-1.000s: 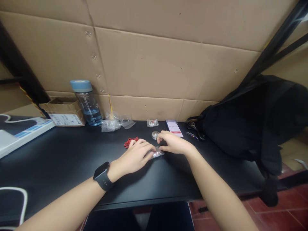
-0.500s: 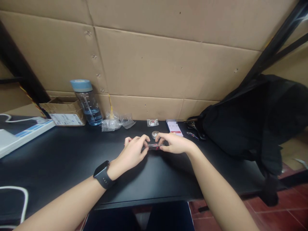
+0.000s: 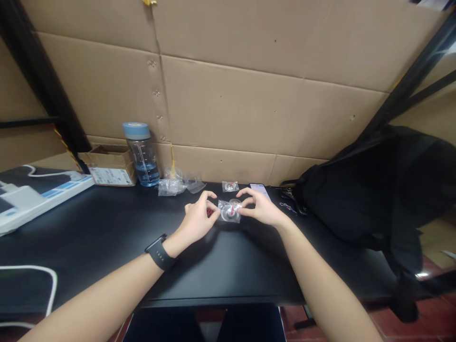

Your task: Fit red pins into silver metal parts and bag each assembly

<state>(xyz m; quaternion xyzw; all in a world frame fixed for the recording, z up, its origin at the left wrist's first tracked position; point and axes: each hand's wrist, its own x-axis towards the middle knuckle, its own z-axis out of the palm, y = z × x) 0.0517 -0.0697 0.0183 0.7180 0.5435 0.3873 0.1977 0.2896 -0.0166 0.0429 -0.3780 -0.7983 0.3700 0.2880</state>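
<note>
Both hands hold up a small clear plastic bag [image 3: 228, 211] with a round silver and red part inside, a little above the black table [image 3: 107, 228]. My left hand [image 3: 198, 219], with a black watch on its wrist, pinches the bag's left edge. My right hand [image 3: 259, 209] pinches its right edge. A second small bag with a similar part [image 3: 230, 186] lies flat on the table just behind them. Something red shows under my left hand's fingers, mostly hidden.
At the back stand a blue-capped water bottle [image 3: 141, 154], a cardboard box [image 3: 109, 165], crumpled clear bags [image 3: 176, 183] and a white card [image 3: 259, 188]. A black backpack [image 3: 377, 185] fills the right side. A white device [image 3: 32, 197] and white cable [image 3: 32, 270] lie at the left.
The bag has been lifted off the table and turned to face me, held between both hands. The camera has tilted slightly, shifting the scene.
</note>
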